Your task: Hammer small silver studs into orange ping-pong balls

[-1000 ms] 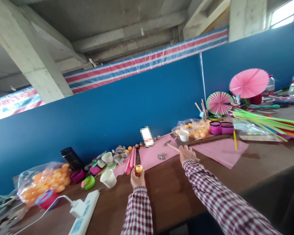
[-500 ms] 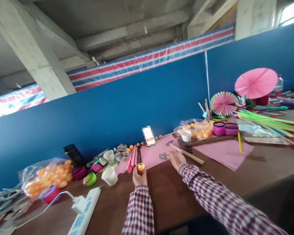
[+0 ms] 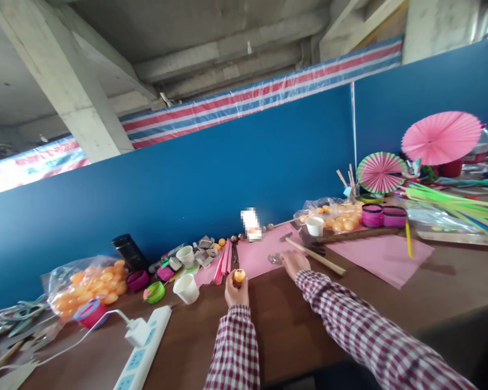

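My left hand (image 3: pixel 236 292) is closed around an orange ping-pong ball (image 3: pixel 239 275) with dark marks on its upper side, held above the table's front part. Palm down, my right hand (image 3: pixel 295 263) reaches over the pink paper (image 3: pixel 258 257). Its fingers are stretched out at the right edge of a small pile of shiny bits (image 3: pixel 274 259), too small to name; whether they touch it I cannot tell. Just beyond that hand lies a hammer (image 3: pixel 315 257) with a pale wooden handle. Pink strips (image 3: pixel 223 262) lie behind my left hand.
White paper cups (image 3: pixel 186 288) and a green tape roll (image 3: pixel 154 292) stand to the left. Bags of orange balls (image 3: pixel 91 287) sit at both sides. A power strip (image 3: pixel 144 346) with a plugged-in cable lies front left. A blue partition (image 3: pixel 211 179) closes off the back.
The whole view has shifted slightly, so things appear a little further right. My left hand still holds the ball; my right hand stays beside the shiny pile. A blurred shape has appeared at the lower left edge.
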`<state>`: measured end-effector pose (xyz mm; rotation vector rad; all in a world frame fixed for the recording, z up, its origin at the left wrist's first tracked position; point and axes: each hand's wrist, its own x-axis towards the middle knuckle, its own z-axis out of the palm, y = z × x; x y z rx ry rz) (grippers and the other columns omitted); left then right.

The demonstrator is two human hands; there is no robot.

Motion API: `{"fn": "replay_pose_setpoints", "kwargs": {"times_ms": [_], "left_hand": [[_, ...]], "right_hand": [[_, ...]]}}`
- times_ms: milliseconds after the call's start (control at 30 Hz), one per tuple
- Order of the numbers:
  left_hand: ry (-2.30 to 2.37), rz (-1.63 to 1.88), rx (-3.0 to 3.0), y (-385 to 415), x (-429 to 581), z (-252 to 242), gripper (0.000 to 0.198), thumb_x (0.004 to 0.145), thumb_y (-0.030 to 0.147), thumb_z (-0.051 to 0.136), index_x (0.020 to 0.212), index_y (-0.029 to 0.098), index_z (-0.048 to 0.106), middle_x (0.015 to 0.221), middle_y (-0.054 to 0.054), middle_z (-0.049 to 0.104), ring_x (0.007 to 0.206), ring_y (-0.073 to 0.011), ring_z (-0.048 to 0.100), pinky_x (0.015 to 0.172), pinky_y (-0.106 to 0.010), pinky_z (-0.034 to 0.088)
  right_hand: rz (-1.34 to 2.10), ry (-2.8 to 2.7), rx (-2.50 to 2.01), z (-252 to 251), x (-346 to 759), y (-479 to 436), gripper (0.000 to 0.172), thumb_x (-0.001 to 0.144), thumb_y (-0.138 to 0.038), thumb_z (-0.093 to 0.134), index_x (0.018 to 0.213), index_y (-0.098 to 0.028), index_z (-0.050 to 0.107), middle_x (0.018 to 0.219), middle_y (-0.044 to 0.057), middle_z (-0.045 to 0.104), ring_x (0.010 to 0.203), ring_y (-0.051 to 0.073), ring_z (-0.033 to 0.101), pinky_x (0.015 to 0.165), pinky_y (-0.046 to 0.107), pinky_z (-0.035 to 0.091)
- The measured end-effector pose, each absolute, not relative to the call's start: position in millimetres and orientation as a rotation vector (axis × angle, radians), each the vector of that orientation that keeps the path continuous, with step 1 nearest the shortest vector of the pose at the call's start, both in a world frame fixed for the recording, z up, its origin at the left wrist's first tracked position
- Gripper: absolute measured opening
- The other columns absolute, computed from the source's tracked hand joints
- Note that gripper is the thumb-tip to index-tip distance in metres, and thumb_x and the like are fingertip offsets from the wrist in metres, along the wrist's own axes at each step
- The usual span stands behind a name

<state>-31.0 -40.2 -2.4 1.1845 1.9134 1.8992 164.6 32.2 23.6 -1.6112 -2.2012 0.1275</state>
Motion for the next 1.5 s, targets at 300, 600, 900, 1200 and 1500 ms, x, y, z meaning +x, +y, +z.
{"fn": "replay_pose_setpoints", "kwargs": {"times_ms": [300, 600, 900, 1200, 1500], "left_hand": [[1.886, 1.878, 1.259, -43, -26, 0, 0.04, 0.057, 0.027, 0.063, 0.095, 0.016, 0.058, 0.092, -0.008, 0.062, 0.072, -0.016, 0.06, 0.064, -0.026, 0.048], [1.7, 1.8, 1.287, -26, 10, -2, 0.044, 0.058, 0.024, 0.063, 0.099, 0.014, 0.056, 0.088, -0.008, 0.061, 0.064, -0.0141, 0.059, 0.059, -0.027, 0.051], [1.677, 1.69, 1.326, -21, 33, 2, 0.043, 0.057, 0.026, 0.065, 0.098, 0.014, 0.058, 0.087, -0.007, 0.062, 0.065, -0.0136, 0.059, 0.06, -0.026, 0.05], [1.641, 1.723, 1.323, -25, 28, 0, 0.044, 0.059, 0.021, 0.065, 0.101, 0.013, 0.056, 0.093, -0.01, 0.062, 0.074, -0.0162, 0.061, 0.065, -0.027, 0.05], [1.519, 1.738, 1.178, -24, 29, 2, 0.042, 0.065, 0.03, 0.062, 0.102, 0.011, 0.055, 0.094, -0.011, 0.061, 0.071, -0.0153, 0.061, 0.065, -0.029, 0.052]], "right_hand": [[0.174, -2.107, -1.635, 22, 164, 35, 0.022, 0.081, -0.017, 0.035, 0.094, -0.021, 0.052, 0.088, 0.004, 0.058, 0.08, 0.014, 0.05, 0.062, 0.024, 0.031], [0.284, -1.891, -1.542, 12, 175, 45, 0.027, 0.08, -0.019, 0.033, 0.096, -0.02, 0.055, 0.093, 0.004, 0.058, 0.086, 0.015, 0.052, 0.07, 0.025, 0.036], [0.336, -1.73, -1.421, 10, 185, 54, 0.026, 0.075, -0.014, 0.033, 0.084, -0.016, 0.057, 0.094, 0.005, 0.059, 0.091, 0.014, 0.05, 0.081, 0.025, 0.036], [0.499, -1.704, -1.306, 14, 179, 38, 0.02, 0.075, -0.026, 0.039, 0.08, -0.016, 0.056, 0.082, 0.005, 0.062, 0.079, 0.016, 0.055, 0.073, 0.028, 0.04], [0.685, -1.706, -1.114, 17, 168, 23, 0.017, 0.071, -0.026, 0.043, 0.075, -0.016, 0.056, 0.074, 0.002, 0.062, 0.066, 0.013, 0.056, 0.064, 0.024, 0.042]]}}
